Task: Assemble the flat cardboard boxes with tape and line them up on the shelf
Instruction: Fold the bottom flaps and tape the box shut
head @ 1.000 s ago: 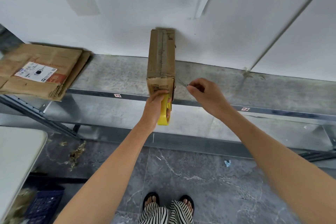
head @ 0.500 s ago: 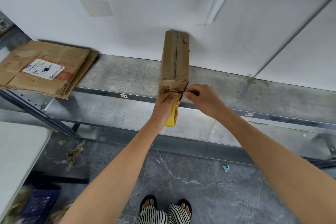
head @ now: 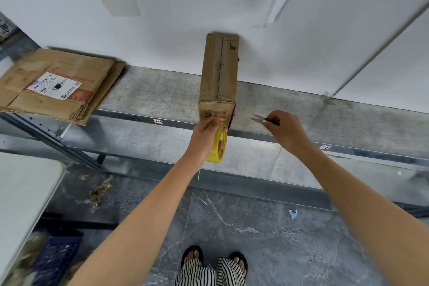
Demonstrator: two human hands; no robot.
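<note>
A narrow brown cardboard box (head: pixel 219 72) stands on the metal shelf (head: pixel 162 97), its far end against the white wall. My left hand (head: pixel 207 137) grips a yellow roll of tape (head: pixel 219 146) at the box's near end, thumb against the cardboard. My right hand (head: pixel 282 130) holds small snips (head: pixel 261 119) a little to the right of the box, blades apart and pointing left. A stack of flat cardboard boxes (head: pixel 55 86) with a white label lies on the shelf at the far left.
A lower shelf level (head: pixel 255 153) runs below the front rail. A white table edge (head: pixel 25 193) stands at the lower left with a dark blue crate (head: pixel 58 260) under it. Scraps lie on the grey marble floor (head: pixel 255 239). My sandalled feet (head: pixel 213 260) show at the bottom.
My right hand came in to the box's near corner with the snips, then drew back to the right. The left hand stayed on the tape roll at the box end.
</note>
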